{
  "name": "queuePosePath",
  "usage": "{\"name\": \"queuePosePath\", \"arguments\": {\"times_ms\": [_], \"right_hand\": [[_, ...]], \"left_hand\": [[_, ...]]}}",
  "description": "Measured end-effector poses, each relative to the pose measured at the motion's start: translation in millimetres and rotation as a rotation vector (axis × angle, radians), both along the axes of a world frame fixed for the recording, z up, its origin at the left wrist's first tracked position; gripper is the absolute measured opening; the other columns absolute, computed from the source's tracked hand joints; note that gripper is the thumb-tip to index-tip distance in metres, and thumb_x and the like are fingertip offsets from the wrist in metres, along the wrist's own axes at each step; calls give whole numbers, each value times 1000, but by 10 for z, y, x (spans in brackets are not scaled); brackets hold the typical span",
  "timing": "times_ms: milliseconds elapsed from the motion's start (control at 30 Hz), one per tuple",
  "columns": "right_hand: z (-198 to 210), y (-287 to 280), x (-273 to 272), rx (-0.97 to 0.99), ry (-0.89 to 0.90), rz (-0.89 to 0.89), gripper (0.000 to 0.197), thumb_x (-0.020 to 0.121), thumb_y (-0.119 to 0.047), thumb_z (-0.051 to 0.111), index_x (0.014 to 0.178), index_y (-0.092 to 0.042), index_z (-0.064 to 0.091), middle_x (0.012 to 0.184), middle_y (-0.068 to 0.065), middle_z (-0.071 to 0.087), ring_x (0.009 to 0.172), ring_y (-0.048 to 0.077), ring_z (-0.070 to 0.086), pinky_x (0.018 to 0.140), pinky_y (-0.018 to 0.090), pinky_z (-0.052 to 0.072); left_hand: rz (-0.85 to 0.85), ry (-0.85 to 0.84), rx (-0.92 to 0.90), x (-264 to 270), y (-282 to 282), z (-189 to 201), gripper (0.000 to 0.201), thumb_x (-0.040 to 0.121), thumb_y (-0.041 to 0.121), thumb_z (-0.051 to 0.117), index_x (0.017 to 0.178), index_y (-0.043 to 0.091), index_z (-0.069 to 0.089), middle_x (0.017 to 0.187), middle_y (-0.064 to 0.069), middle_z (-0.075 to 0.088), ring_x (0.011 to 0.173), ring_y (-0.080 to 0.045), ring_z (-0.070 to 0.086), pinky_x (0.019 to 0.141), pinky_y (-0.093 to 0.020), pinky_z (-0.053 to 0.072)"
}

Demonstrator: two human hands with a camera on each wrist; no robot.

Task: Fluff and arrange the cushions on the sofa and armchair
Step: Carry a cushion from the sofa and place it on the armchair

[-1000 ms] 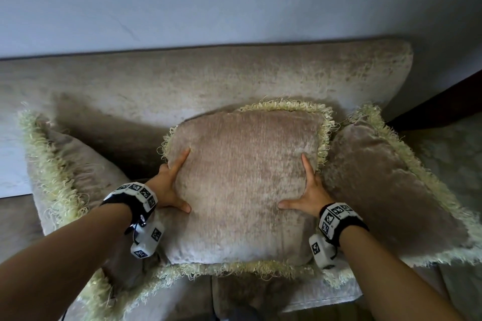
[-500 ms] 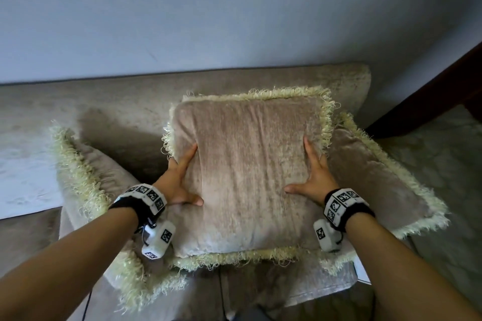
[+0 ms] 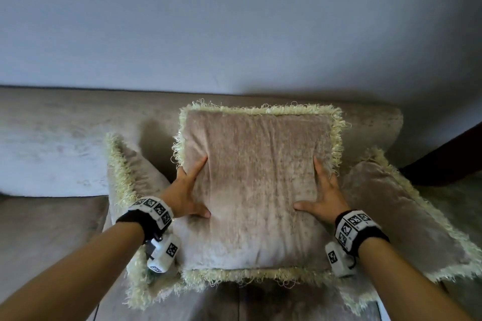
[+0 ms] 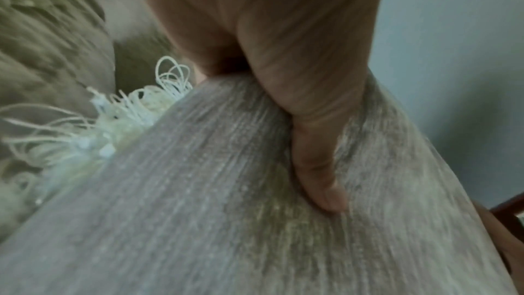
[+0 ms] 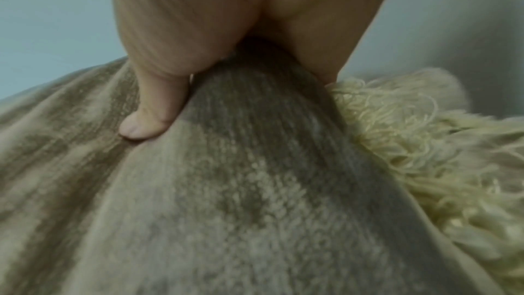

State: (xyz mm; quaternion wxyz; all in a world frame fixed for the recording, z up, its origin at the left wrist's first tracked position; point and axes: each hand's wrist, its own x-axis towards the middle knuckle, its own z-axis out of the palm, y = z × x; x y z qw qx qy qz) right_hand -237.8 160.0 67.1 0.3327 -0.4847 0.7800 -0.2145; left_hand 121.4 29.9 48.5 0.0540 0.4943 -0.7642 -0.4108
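A beige velvet cushion [image 3: 258, 185] with a pale yellow fringe stands upright in front of the sofa backrest [image 3: 65, 138]. My left hand [image 3: 187, 190] grips its left side and my right hand [image 3: 323, 195] grips its right side. In the left wrist view the thumb [image 4: 320, 165] presses into the cushion front [image 4: 226, 210]. The right wrist view likewise has a thumb [image 5: 153, 116] sunk in the cushion fabric [image 5: 255, 199], with the other fingers hidden behind the edge. A second fringed cushion [image 3: 135, 172] leans at the left, and a third [image 3: 391, 211] lies tilted at the right.
A plain grey wall [image 3: 234, 21] rises behind the sofa. Bare sofa seat [image 3: 47, 229] stretches to the left of the cushions. A dark wooden piece [image 3: 448, 156] stands past the sofa's right end.
Both hands have lifted the middle cushion from lying tilted on the seat to standing upright, its top fringe now level with the backrest's top. The grip on its sides is the same.
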Motion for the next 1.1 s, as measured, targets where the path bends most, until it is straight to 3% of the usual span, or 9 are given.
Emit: {"name": "queuePosePath", "arguments": {"times_ms": [133, 233, 300, 400, 500, 567, 767, 1000, 1100], "right_hand": [[-12, -273, 329, -39, -3, 163, 134, 55, -43, 91, 138, -66, -12, 161, 3, -3, 147, 28, 9, 114, 50, 19], [36, -459, 669, -74, -26, 289, 134, 56, -43, 91, 141, -62, -11, 162, -1, -3, 147, 25, 11, 113, 42, 16], [106, -552, 929, -97, -28, 361, 135, 55, -42, 90, 142, -60, -11, 161, -1, 0, 146, 25, 13, 113, 44, 17], [196, -647, 1345, -88, -2, 439, 135, 57, -39, 90, 144, -57, -12, 160, 8, 5, 142, 34, 22, 112, 49, 23], [228, -688, 1757, -78, 54, 501, 139, 47, -56, 89, 138, -64, -16, 160, 14, 5, 138, 41, 32, 109, 55, 33], [223, -702, 2013, -75, 59, 548, 140, 42, -63, 87, 135, -66, -18, 161, 10, 4, 138, 41, 32, 108, 56, 35], [289, -670, 3044, -75, 94, 644, 136, 56, -49, 89, 140, -61, -16, 158, 13, 1, 144, 35, 20, 113, 43, 23], [329, -483, 4607, -105, 79, 727, 136, 52, -53, 89, 133, -68, -20, 160, 13, -6, 147, 33, 14, 114, 42, 24], [408, -401, 5273, -140, 56, 772, 137, 50, -53, 89, 138, -64, -16, 159, 18, -3, 145, 36, 17, 114, 47, 24]], "left_hand": [[160, -21, -31, 462, 279, 203, 148, 37, 43, 96, 137, 65, -10, 141, -12, 15, 131, -39, 34, 108, -41, 35], [279, -86, -53, 821, 531, 383, 146, 41, 38, 96, 138, 64, -11, 141, -18, 17, 128, -44, 36, 106, -47, 38], [350, -119, -77, 1070, 703, 470, 148, 41, 38, 96, 137, 65, -13, 137, -19, 21, 124, -47, 39, 106, -51, 39], [436, -158, -100, 1449, 948, 538, 148, 40, 40, 96, 137, 64, -14, 136, -17, 19, 119, -47, 46, 102, -52, 43], [502, -195, -144, 1825, 1171, 544, 150, 37, 45, 95, 136, 64, -15, 138, -18, 16, 115, -47, 51, 99, -50, 46], [538, -214, -162, 2068, 1323, 525, 149, 36, 48, 95, 136, 65, -15, 139, -19, 17, 110, -47, 54, 95, -47, 49], [632, -255, -178, 3008, 1750, 497, 148, 36, 52, 93, 136, 64, -16, 136, -18, 23, 115, -46, 51, 93, -51, 49], [738, -226, -183, 4449, 2262, 579, 149, 35, 50, 94, 134, 67, -16, 131, -15, 24, 116, -45, 49, 96, -53, 47], [803, -248, -185, 5022, 2485, 659, 150, 35, 46, 95, 136, 65, -15, 135, -14, 22, 116, -42, 49, 96, -47, 48]]}}
